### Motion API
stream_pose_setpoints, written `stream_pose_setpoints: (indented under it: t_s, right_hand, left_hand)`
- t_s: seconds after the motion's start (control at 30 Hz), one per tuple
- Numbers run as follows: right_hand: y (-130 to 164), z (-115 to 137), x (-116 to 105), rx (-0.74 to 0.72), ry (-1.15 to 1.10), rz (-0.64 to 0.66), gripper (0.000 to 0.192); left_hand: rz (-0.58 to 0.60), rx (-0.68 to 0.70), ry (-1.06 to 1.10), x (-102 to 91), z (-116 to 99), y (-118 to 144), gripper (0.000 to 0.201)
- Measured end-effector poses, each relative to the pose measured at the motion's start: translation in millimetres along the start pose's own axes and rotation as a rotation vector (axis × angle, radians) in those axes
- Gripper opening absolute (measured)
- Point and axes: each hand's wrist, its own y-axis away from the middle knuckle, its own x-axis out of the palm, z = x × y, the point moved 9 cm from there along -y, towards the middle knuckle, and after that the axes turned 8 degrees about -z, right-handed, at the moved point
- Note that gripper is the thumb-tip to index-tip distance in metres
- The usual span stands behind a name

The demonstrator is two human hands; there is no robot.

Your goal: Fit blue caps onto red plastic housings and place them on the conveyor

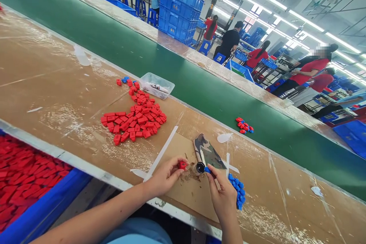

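Note:
My left hand (pixel 166 177) pinches a small red plastic piece (pixel 182 165) between thumb and fingers, just above the brown worktable (pixel 51 84). My right hand (pixel 221 194) holds a small blue plastic piece (pixel 207 169) at its fingertips, close to the red one. Between the two hands stands a small dark round fixture (pixel 199 167) on a camouflage-patterned patch (pixel 207 151). A heap of blue pieces (pixel 238 191) lies right beside my right hand. A large pile of red pieces (pixel 135 118) lies on the table to the far left of my left hand.
A blue bin of red pieces (pixel 23 183) sits below the table's near edge at left. A clear plastic tray (pixel 156 85) stands by the green conveyor belt (pixel 177 72), which carries a small cluster of red and blue pieces (pixel 244 125). Other workers and stacked blue crates (pixel 178 7) are beyond.

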Motion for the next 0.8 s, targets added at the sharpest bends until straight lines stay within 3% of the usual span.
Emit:
stream_pose_setpoints:
  t_s: [0.27, 0.5, 0.8]
  right_hand:
    - [-10.6, 15.4, 8.2, -0.188, 0.043, 0.044, 0.024]
    - [-12.6, 19.3, 11.9, -0.209, 0.056, 0.072, 0.025]
    - [-14.2, 17.2, 13.6, -0.193, 0.064, 0.097, 0.024]
  left_hand:
    - [-0.008, 0.193, -0.21, -2.1, -23.0, 2.2, 0.02]
    - [-0.014, 0.097, -0.117, -0.4, -11.3, 1.7, 0.02]
    - [0.022, 0.124, -0.14, 2.7, -22.3, 2.4, 0.01]
